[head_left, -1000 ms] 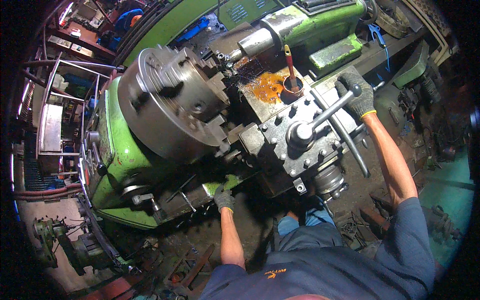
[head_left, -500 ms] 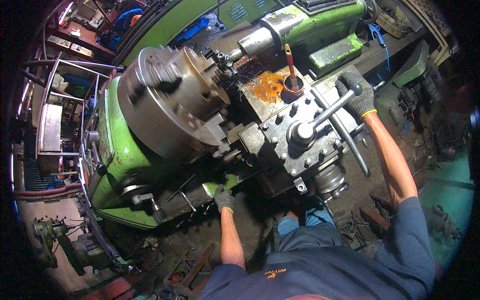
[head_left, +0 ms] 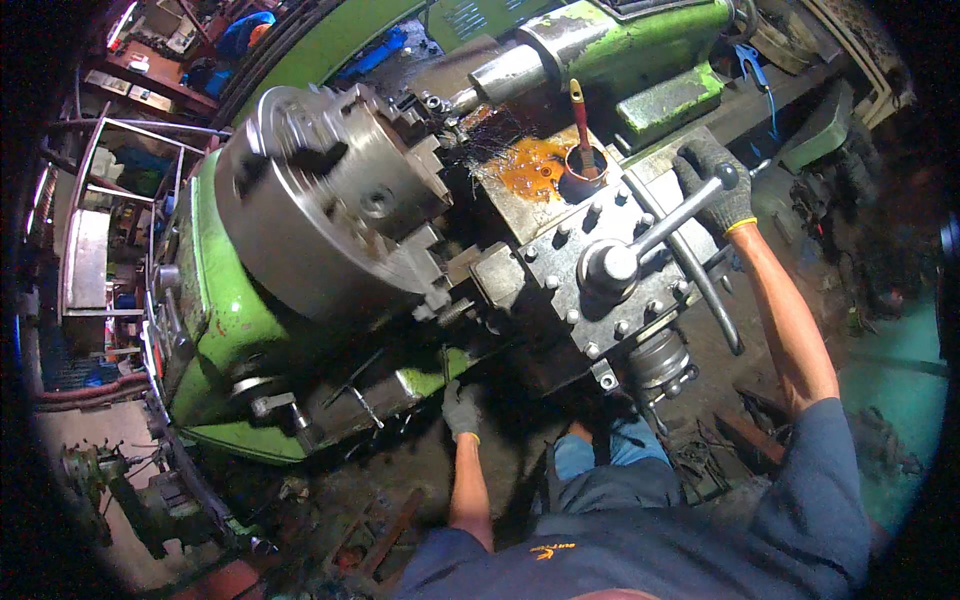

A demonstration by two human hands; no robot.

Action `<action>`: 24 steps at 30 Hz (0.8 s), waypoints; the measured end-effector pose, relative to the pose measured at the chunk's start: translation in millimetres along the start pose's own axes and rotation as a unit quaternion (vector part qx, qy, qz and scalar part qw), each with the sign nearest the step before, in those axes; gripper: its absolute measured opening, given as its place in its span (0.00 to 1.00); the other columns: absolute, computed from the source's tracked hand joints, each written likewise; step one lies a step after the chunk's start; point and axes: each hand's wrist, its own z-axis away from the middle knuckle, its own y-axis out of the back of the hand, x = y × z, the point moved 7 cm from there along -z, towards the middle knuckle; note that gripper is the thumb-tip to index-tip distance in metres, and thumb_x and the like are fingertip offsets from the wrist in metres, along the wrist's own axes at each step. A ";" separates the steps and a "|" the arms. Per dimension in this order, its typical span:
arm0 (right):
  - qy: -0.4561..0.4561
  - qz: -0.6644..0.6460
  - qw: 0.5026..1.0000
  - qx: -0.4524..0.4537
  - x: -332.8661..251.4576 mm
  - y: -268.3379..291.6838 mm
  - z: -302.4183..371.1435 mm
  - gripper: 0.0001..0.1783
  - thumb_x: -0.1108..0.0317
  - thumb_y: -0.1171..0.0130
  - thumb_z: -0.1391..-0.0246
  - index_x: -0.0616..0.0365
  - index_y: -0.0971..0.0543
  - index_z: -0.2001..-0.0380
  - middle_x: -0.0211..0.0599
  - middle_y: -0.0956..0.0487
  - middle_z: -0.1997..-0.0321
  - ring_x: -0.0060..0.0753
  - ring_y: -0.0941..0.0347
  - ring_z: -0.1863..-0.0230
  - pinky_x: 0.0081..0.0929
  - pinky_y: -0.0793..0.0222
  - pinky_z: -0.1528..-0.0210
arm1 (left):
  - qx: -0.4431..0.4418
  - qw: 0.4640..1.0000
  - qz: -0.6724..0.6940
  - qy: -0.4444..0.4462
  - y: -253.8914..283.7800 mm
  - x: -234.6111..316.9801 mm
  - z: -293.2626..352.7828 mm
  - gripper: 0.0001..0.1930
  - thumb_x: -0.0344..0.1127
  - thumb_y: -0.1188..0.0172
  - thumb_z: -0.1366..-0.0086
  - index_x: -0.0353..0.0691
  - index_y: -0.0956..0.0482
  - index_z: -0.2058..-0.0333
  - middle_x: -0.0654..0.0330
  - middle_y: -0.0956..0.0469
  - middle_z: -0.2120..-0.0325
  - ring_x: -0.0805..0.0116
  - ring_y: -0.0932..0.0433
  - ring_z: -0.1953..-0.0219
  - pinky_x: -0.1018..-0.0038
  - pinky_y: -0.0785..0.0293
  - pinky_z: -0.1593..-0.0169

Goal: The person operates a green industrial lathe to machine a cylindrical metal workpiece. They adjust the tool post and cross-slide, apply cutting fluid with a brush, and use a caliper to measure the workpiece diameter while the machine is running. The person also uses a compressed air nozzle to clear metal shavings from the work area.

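A large lathe chuck (head_left: 330,210) is smeared by rotation at the left of the machine. My left hand (head_left: 461,412), in a grey glove, is below it beside the green lower edge of the lathe; its fingers look curled near a thin dark rod (head_left: 446,366), and what they grip is hidden. My right hand (head_left: 716,185), also gloved, lies on the metal slide right of the toolpost (head_left: 590,285), fingers stretched over the surface. The toolpost's ball-ended clamp lever (head_left: 680,222) crosses in front of that hand. A cutting tool block (head_left: 497,272) stands close to the chuck jaws.
A brush (head_left: 581,120) stands in a small pot (head_left: 583,175) beside an orange-brown oily puddle (head_left: 535,168) with metal chips. The green tailstock (head_left: 640,60) sits behind. A handwheel (head_left: 662,365) juts out at the front. A blue air gun (head_left: 748,65) hangs at the right.
My left hand has moved slightly right and down, away from the green ledge. The chuck has kept turning. My right hand stays on the slide; the view has shifted a little.
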 end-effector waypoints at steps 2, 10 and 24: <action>-0.005 -0.009 1.000 -0.004 1.1 -2.6 3.4 0.09 0.65 0.35 0.46 0.57 0.20 0.64 0.47 0.20 0.63 0.52 0.21 0.60 0.38 0.25 0.56 | 0.006 0.989 0.127 0.077 -16.7 -11.8 21.3 0.21 0.30 0.38 0.39 0.32 0.23 0.46 0.50 0.16 0.60 0.55 0.19 0.60 0.64 0.23 0.54; 0.003 -0.025 0.999 -0.025 4.5 -17.9 -6.1 0.09 0.69 0.38 0.43 0.63 0.20 0.62 0.52 0.18 0.64 0.50 0.19 0.61 0.40 0.26 0.57 | -0.105 0.940 -0.286 -0.152 -82.4 -141.5 35.2 0.16 0.38 0.49 0.29 0.37 0.19 0.50 0.45 0.21 0.48 0.43 0.23 0.46 0.57 0.27 0.42; 0.036 0.023 0.999 0.005 8.9 -5.2 3.3 0.10 0.64 0.36 0.45 0.58 0.20 0.65 0.45 0.19 0.64 0.51 0.21 0.60 0.38 0.25 0.57 | -0.114 0.950 -0.272 -0.103 -21.2 4.2 50.1 0.21 0.38 0.42 0.35 0.43 0.22 0.44 0.43 0.21 0.49 0.43 0.24 0.45 0.55 0.28 0.42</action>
